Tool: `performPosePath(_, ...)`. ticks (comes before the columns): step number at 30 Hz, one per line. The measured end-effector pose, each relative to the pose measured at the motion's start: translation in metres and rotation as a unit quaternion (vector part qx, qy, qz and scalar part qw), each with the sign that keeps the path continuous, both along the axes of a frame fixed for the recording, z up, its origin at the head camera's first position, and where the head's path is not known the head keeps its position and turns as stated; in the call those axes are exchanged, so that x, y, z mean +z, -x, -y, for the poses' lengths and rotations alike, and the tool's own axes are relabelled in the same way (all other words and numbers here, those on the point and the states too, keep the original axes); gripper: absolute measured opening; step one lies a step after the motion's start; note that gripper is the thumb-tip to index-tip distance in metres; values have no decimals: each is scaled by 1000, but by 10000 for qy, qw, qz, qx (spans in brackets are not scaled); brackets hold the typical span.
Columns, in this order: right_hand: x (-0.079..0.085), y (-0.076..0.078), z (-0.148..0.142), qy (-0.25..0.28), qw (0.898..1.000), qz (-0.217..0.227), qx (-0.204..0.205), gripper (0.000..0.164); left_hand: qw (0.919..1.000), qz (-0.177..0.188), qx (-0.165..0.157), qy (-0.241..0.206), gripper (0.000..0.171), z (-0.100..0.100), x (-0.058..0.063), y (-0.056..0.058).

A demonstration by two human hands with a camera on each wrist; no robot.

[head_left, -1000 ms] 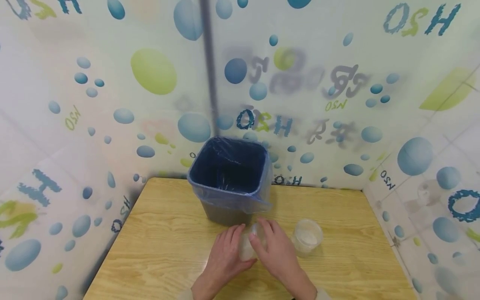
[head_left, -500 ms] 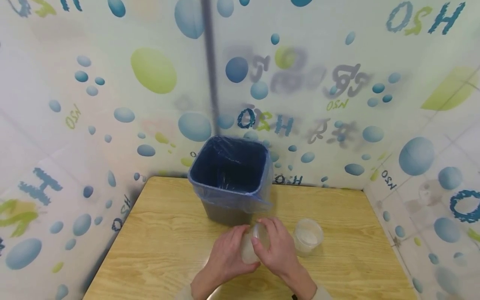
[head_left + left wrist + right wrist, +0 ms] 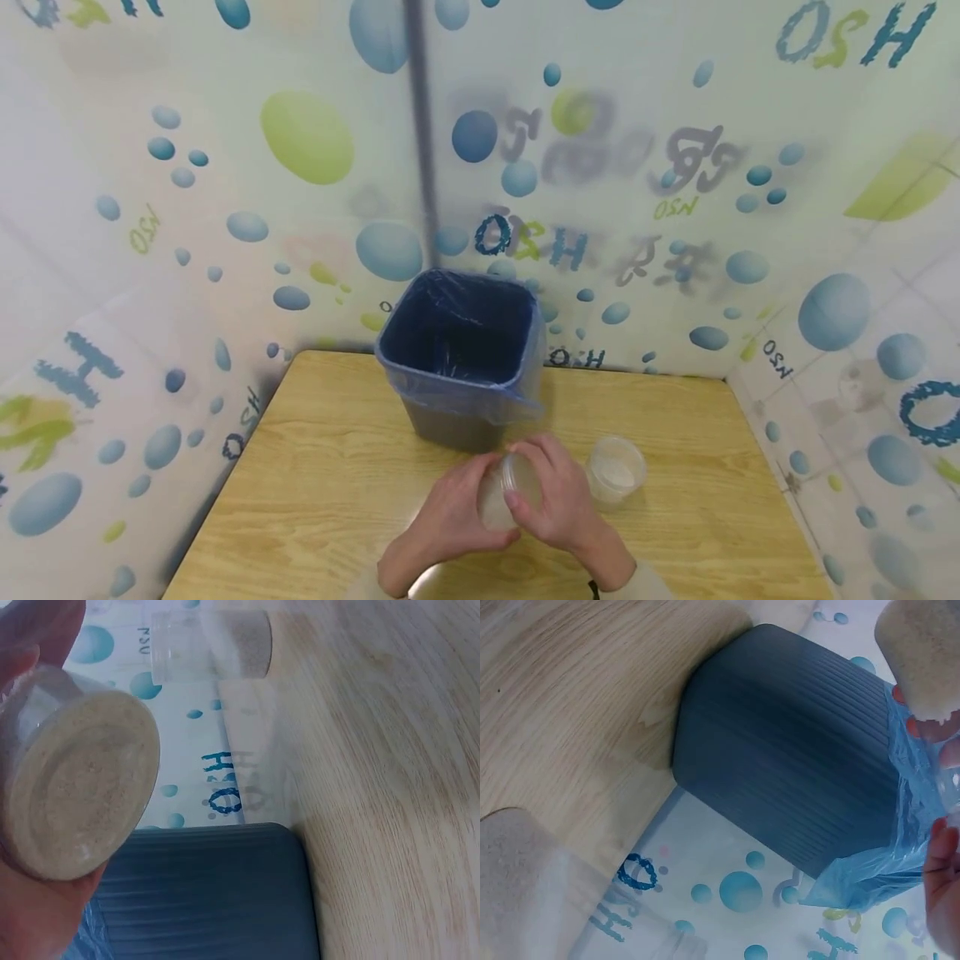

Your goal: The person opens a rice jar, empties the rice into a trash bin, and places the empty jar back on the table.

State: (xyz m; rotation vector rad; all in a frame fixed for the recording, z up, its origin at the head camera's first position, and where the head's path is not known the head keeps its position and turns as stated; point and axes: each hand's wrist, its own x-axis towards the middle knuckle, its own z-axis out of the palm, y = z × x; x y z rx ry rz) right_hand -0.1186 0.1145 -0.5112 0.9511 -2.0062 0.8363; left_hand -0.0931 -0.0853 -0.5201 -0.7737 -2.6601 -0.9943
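Note:
Both hands hold a clear plastic jar [image 3: 493, 505], part filled with a pale beige powder, above the table. My left hand [image 3: 453, 510] grips the jar's body, and its powder-covered base faces the left wrist view [image 3: 82, 784]. My right hand [image 3: 558, 493] curls its fingers and thumb round the clear, ridged lid [image 3: 527, 481]. The jar is tilted, with its lid end toward the right hand. A second clear jar [image 3: 617, 472] with similar powder stands upright just right of the right hand; in the left wrist view this second jar [image 3: 214, 645] is about half full.
Behind the hands stands a dark grey waste bin [image 3: 453, 429] lined with a blue plastic bag [image 3: 517, 396]. The wood-grain table [image 3: 315, 475] ends at walls [image 3: 637, 183] covered in a bubble print.
The jar has turned a little, so more of its lid shows. My right hand has shifted slightly and the left wrist has dipped. Bin and second jar stay put.

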Motion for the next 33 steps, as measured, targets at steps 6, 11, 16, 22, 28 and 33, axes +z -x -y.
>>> performPosePath(6,1,3,-5,-226,9981,-294,482,59,9998,-6,-176,-42,86,4,2,3)
performPosePath(11,4,2,-11,-490,9958,44,771,57,9988,-467,-7,109,86,4,0,7)
performPosePath(16,5,-9,-10,-951,9881,1196,-153,64,9854,-1510,619,484,93,0,-11,12)
performPosePath(22,9,-20,-5,-983,9478,2847,-1043,63,9633,-2309,967,971,99,-2,-19,13)
performPosePath(28,15,-21,-5,-861,9341,3337,-926,62,9611,-2457,833,947,98,0,-19,13)
performPosePath(33,15,-20,-10,-829,9478,3065,-308,65,9612,-2555,637,822,94,4,-19,16)
